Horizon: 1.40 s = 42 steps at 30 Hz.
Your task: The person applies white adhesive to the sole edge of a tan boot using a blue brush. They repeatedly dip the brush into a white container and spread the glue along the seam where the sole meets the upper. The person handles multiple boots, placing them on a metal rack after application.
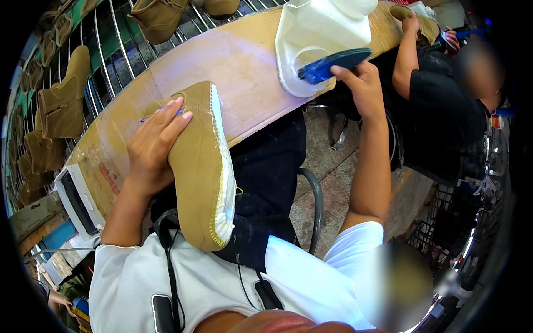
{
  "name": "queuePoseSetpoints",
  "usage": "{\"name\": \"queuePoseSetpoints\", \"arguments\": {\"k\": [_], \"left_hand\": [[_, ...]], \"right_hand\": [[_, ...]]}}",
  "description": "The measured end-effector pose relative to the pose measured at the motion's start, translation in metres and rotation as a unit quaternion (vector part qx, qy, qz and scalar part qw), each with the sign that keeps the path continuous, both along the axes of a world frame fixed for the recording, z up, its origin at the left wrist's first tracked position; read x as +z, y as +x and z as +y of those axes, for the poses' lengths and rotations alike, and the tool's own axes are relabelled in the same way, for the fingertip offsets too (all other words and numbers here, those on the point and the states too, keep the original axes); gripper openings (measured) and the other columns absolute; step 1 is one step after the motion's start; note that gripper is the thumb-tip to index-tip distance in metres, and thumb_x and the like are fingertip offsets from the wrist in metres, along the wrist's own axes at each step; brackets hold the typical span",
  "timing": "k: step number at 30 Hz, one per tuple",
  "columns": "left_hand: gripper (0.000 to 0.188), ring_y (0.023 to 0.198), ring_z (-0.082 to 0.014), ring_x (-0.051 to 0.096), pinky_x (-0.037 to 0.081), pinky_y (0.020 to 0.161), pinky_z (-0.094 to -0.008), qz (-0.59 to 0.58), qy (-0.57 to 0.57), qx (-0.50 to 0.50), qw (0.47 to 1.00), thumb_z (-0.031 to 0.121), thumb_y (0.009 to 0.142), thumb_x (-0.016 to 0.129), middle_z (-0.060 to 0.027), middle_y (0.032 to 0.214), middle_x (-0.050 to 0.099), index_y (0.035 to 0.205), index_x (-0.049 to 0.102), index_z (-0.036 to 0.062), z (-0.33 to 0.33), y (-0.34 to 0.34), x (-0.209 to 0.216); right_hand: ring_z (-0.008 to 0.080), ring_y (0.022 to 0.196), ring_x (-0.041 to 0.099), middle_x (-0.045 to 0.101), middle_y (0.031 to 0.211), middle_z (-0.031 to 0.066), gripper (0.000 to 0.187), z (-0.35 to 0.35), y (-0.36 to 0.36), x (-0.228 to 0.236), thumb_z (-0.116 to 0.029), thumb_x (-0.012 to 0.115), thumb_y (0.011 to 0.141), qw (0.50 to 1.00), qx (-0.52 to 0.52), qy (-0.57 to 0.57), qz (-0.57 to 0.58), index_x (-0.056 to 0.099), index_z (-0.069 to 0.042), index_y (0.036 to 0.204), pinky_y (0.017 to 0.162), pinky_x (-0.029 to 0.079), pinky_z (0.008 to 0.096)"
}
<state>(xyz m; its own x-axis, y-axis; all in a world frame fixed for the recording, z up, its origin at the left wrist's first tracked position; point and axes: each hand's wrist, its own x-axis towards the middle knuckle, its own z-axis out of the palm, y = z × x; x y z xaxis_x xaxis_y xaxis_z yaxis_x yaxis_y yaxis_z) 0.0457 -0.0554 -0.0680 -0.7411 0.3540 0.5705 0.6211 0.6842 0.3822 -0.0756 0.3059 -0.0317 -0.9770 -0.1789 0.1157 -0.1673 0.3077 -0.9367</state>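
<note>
My left hand [154, 145] grips a tan boot [197, 166] near its shaft, fingers spread over the upper. The boot is tilted, with its unsoled bottom edge turned to the right; yellow stitching and a whitish lining run along that edge. In my right hand [363, 91] is a brush [336, 62] with a dark teal and blue body, pinched between thumb and fingers. The brush sits over the round opening of a white plastic container [291, 33]; whether its tip touches what is inside, I cannot tell.
A cardboard-covered bench [236, 69] curves across the front. Beyond it, a wire rack [119, 47] carries several tan boots [64, 97]. At the right a co-worker in black [438, 100] handles another tan boot [425, 28]. A grey-framed box [79, 200] stands at the left end.
</note>
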Motion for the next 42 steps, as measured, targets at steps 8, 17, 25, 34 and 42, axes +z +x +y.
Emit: {"name": "queuePoseSetpoints", "arguments": {"k": [8, 17, 25, 34, 42], "left_hand": [[0.056, 0.105, -0.0334, 0.059, 0.048, 0.088, -0.0403, 0.008, -0.007, -0.003, 1.000, 0.013, 0.065, 0.074, -0.0188, 0.120, 0.057, 0.117, 0.051, 0.0099, 0.000, 0.000, -0.004], [0.057, 0.105, -0.0349, 0.059, 0.049, 0.086, -0.0426, 0.018, 0.003, -0.014, 1.000, 0.018, 0.065, 0.075, -0.0210, 0.119, 0.056, 0.116, 0.053, 0.0110, -0.003, 0.004, -0.011], [0.054, 0.105, -0.0342, 0.059, 0.050, 0.084, -0.0424, 0.020, -0.001, 0.003, 1.000, 0.024, 0.064, 0.075, -0.0208, 0.120, 0.056, 0.115, 0.057, 0.0166, -0.003, 0.012, -0.013], [0.045, 0.103, -0.0337, 0.060, 0.050, 0.083, -0.0412, 0.032, -0.012, 0.011, 0.999, 0.021, 0.070, 0.070, -0.0199, 0.118, 0.057, 0.113, 0.058, 0.0185, -0.003, 0.015, -0.015], [0.036, 0.101, -0.0326, 0.062, 0.053, 0.080, -0.0391, 0.047, -0.024, 0.020, 0.998, 0.015, 0.077, 0.062, -0.0194, 0.115, 0.060, 0.112, 0.058, 0.0209, -0.003, 0.015, -0.019]], "right_hand": [[0.0113, 0.073, 0.056, 0.061, 0.084, 0.0059, 0.023, -0.006, 0.030, -0.039, -0.014, 0.066, 0.083, 0.982, -0.163, -0.078, 0.051, 0.060, 0.004, 0.095, 0.069, 0.045, 0.0238], [0.0112, 0.071, 0.058, 0.063, 0.085, 0.0050, 0.016, -0.006, 0.036, -0.041, -0.012, 0.063, 0.083, 0.939, -0.262, -0.221, 0.014, 0.060, 0.000, 0.093, 0.064, 0.045, 0.0240], [0.0125, 0.069, 0.057, 0.062, 0.082, 0.0059, 0.010, -0.095, 0.073, -0.047, -0.009, 0.058, 0.086, 0.893, -0.154, -0.413, -0.090, 0.056, -0.002, 0.093, 0.063, 0.044, 0.0253], [0.0109, 0.067, 0.052, 0.058, 0.078, 0.0037, 0.012, -0.160, 0.038, -0.067, -0.013, 0.061, 0.084, 0.947, -0.114, -0.294, -0.065, 0.057, -0.002, 0.088, 0.061, 0.040, 0.0246], [0.0099, 0.068, 0.052, 0.058, 0.076, 0.0042, 0.012, -0.150, 0.072, -0.052, -0.011, 0.062, 0.082, 0.959, -0.108, -0.256, -0.046, 0.058, 0.000, 0.085, 0.063, 0.042, 0.0243]]}}
